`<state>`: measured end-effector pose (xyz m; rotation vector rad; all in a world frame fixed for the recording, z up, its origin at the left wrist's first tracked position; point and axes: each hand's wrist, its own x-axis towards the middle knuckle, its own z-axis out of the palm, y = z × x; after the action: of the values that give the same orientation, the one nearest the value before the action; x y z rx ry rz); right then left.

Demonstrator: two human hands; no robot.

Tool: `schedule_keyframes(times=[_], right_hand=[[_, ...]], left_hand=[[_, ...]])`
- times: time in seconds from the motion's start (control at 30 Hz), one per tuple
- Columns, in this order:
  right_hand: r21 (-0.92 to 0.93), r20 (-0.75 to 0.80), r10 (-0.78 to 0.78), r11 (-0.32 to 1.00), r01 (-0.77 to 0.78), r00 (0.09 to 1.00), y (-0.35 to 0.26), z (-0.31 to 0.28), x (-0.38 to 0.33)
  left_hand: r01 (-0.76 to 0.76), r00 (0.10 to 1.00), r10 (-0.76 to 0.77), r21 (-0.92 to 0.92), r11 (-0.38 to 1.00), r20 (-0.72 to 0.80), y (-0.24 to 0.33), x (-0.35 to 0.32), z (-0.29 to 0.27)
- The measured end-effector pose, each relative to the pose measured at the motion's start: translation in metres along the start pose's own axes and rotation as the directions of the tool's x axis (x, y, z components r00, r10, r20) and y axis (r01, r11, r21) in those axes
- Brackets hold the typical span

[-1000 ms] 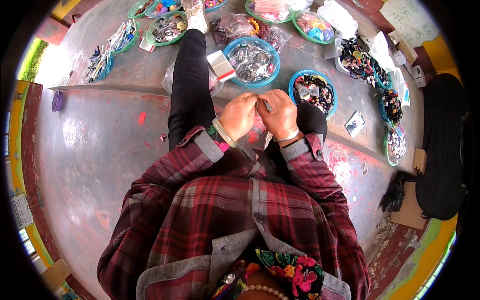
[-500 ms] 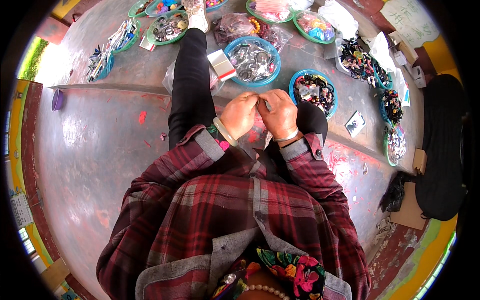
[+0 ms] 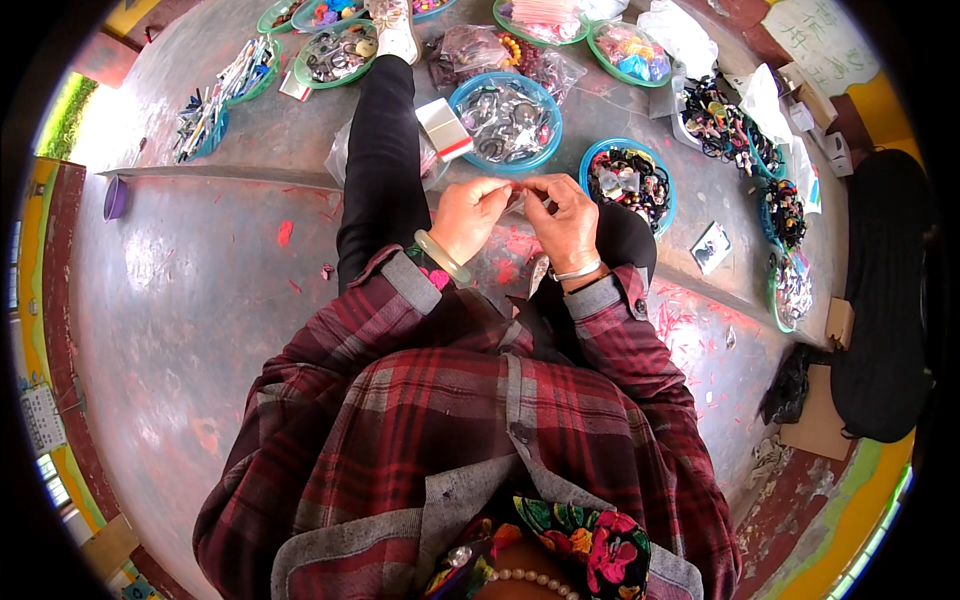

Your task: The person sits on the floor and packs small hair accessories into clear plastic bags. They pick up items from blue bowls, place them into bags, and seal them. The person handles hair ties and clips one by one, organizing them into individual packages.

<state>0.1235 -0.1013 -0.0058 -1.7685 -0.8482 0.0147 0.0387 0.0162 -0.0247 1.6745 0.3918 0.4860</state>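
Left hand (image 3: pixel 466 222) and right hand (image 3: pixel 566 228) are pinched nearly closed, jointly gripping a reddish piece (image 3: pixel 516 195) too small to identify, just left of the blue basket (image 3: pixel 669 190) of dark bands (image 3: pixel 645 205). Handling appears unfinished, piece unreleased; quantity completed cannot be determined.

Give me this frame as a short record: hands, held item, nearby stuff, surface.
left hand: fingertips pinched together, pale bangle on wrist
right hand: fingertips pinched, meeting the left's, silver-coloured bangle on wrist
held item: small item between the fingertips of both hands; too small to identify
ahead of hands: blue basket of clear-wrapped pieces; white box at its left
beyond right hand: second blue basket of mostly dark pieces
far left: purple container
surface: grey floor with red scraps
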Motion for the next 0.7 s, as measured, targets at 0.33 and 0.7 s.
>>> schedule_keyframes(times=[0.33,0.7], right_hand=[[-0.033,-0.016,-0.052,0.998,0.051,0.999,0.0007,0.0002,-0.0002],[-0.037,0.013,-0.074,0.997,0.075,0.997,0.0021,0.0014,-0.0002]], left_hand=[[-0.016,1.000,0.016,-0.014,1.000,-0.004,-0.0060,0.0005,0.0011],[-0.020,0.999,0.020,-0.003,1.000,-0.035,-0.0068,-0.0009,0.0028]])
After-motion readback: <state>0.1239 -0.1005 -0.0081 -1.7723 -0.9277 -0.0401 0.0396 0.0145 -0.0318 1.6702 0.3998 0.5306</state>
